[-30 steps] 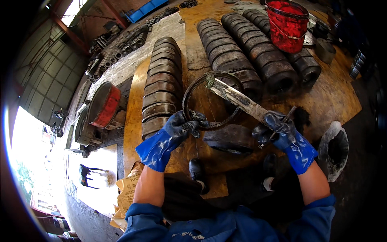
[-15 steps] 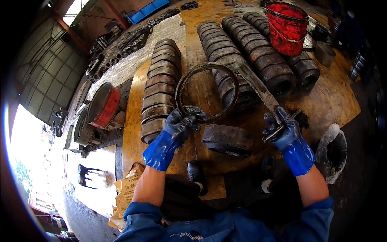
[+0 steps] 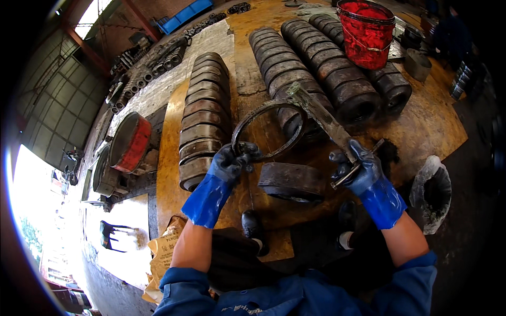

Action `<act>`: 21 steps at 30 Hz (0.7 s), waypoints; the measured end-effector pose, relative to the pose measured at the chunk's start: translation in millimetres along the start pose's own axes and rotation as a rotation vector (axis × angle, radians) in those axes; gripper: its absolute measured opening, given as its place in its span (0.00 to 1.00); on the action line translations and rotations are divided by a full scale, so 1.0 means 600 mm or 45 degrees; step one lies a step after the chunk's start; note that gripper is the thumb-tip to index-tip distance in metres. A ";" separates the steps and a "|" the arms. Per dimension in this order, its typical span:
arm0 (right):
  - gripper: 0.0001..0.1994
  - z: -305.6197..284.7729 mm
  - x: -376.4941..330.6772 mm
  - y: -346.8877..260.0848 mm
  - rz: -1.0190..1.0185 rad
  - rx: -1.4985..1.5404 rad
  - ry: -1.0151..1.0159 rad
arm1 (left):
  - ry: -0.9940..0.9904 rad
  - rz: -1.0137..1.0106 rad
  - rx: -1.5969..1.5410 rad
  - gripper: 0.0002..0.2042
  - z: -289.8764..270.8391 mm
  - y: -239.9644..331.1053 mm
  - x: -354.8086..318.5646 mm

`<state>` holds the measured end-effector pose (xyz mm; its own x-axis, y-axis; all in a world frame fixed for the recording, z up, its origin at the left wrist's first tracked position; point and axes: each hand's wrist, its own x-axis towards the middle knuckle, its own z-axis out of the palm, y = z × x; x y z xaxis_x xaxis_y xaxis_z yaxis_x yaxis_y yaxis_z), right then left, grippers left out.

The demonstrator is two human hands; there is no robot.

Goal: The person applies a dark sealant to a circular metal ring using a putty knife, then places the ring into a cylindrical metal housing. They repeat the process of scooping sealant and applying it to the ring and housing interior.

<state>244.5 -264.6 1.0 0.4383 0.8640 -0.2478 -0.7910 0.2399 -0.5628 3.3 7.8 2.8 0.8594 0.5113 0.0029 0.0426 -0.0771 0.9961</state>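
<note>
Presently: left hand (image 3: pixel 233 159), left of dark cylindrical block (image 3: pixel 291 180), grips slim metal ring (image 3: pixel 295 138), seen beyond block; right hand (image 3: pixel 365 167), right of block, clasps flat bar (image 3: pixel 327 121), tip beyond block.

Two hands (image 3: pixel 232 162) — one held ring (image 3: pixel 257 110), one flat bar (image 3: pixel 325 120) — four near cylinder rows (image 3: pixel 204 117).

part of ring (image 3: pixel 289 145) hidden under left hand (image 3: pixel 230 163); rightmost roller row (image 3: pixel 394 87) partly behind red bucket (image 3: pixel 366 39).
</note>
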 end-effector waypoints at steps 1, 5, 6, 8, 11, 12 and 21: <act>0.18 0.006 0.000 0.003 -0.026 -0.049 -0.005 | 0.047 -0.026 -0.010 0.13 0.005 0.003 -0.003; 0.21 0.015 -0.003 0.015 -0.053 -0.152 0.006 | 0.149 -0.129 0.076 0.11 0.038 0.025 -0.009; 0.21 0.022 -0.003 0.015 -0.029 -0.168 -0.009 | 0.162 -0.155 0.137 0.10 0.040 0.028 -0.009; 0.21 0.033 -0.009 0.014 0.045 -0.213 -0.001 | 0.173 -0.107 0.215 0.10 0.039 0.020 -0.008; 0.19 0.043 -0.010 0.015 0.076 -0.078 0.055 | 0.167 -0.088 0.183 0.10 0.030 0.010 -0.005; 0.19 0.044 -0.011 0.008 0.055 0.036 0.060 | 0.164 -0.092 0.146 0.10 0.026 0.006 -0.004; 0.19 0.001 -0.001 0.001 0.145 0.085 0.073 | 0.237 -0.016 0.361 0.13 0.019 0.003 0.005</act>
<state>243.5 -264.6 1.4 0.3662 0.8611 -0.3528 -0.8628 0.1722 -0.4754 11.5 -0.7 3.6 0.7510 0.6594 0.0330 0.2152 -0.2916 0.9320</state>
